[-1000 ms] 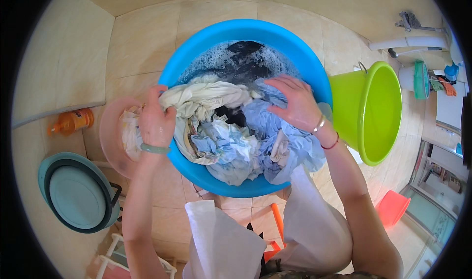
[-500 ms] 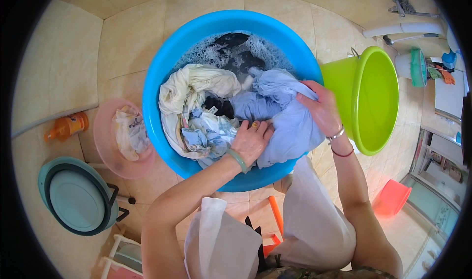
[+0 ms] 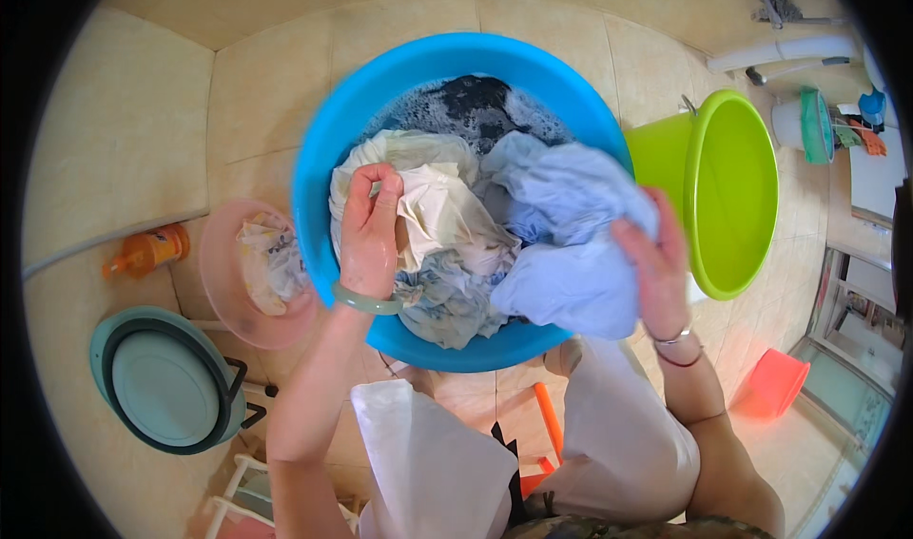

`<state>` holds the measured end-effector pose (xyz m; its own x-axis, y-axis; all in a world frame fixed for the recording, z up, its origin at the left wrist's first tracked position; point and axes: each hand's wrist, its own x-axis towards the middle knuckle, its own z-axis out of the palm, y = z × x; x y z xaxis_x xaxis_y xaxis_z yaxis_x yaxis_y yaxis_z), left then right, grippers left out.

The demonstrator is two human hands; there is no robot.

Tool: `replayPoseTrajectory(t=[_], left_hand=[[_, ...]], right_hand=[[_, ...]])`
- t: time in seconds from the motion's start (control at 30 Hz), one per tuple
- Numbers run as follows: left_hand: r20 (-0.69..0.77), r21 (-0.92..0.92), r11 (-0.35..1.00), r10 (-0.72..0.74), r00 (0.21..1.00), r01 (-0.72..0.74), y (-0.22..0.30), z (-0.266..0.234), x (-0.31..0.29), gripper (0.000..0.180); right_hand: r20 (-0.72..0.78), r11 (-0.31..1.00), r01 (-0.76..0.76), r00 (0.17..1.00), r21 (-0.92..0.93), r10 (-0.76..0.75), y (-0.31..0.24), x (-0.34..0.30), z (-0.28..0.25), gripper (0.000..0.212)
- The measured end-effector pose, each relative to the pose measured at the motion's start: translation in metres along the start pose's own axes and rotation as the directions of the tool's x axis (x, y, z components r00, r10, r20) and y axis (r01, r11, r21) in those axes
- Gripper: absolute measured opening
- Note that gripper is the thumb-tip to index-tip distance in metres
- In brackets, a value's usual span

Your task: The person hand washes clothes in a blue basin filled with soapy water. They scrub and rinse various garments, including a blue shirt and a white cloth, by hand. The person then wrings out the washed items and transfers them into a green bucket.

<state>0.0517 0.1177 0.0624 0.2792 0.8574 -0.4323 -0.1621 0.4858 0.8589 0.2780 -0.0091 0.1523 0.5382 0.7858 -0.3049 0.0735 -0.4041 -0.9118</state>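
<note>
A big blue basin (image 3: 319, 182) holds wet laundry and soapy water. My left hand (image 3: 369, 240) is over its left part, fingers closed on the edge of a cream cloth (image 3: 439, 206), which is pulled up in folds. My right hand (image 3: 658, 268), slightly blurred, grips a light blue garment (image 3: 575, 278) at the basin's right side, thumb on top and fingers partly hidden behind the fabric. Below the cream cloth lies a pale, blue-patterned garment (image 3: 455, 306). Dark fabric (image 3: 471, 106) sits among the suds at the far side.
Right of the basin, a lime-green bucket (image 3: 732, 197) lies tilted. On the left are a pink basin (image 3: 223, 297) with clothes, an orange bottle (image 3: 152, 251) and a grey-green basin (image 3: 162, 387). A red tub (image 3: 775, 382) stands at right; an orange stool leg (image 3: 549, 420) shows between my knees.
My left hand has left the blue garment, moved up and left, and taken hold of the cream cloth. With my right hand, the blue garment has been lifted and bunched.
</note>
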Motion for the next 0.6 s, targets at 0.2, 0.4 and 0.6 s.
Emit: replayPoseTrajectory(t=[0.2,0.4,0.6], left_hand=[[-0.062,-0.323,0.939,-0.142,0.988,0.115,0.037,0.020,0.015,0.014],[0.181,-0.440,0.890,-0.046,0.982,0.123,0.089,0.028,0.006,0.032],[0.321,-0.251,0.967,0.043,0.946,0.041,0.083,0.042,0.029,0.038]], right_hand=[[0.475,0.610,0.344,0.878,-0.714,0.060,0.053,0.004,0.024,0.049],[0.466,0.323,0.615,0.772,-0.719,-0.433,0.015,0.037,0.045,0.073],[0.505,0.381,0.725,0.680,-0.574,-0.533,0.039,0.100,0.078,0.058]])
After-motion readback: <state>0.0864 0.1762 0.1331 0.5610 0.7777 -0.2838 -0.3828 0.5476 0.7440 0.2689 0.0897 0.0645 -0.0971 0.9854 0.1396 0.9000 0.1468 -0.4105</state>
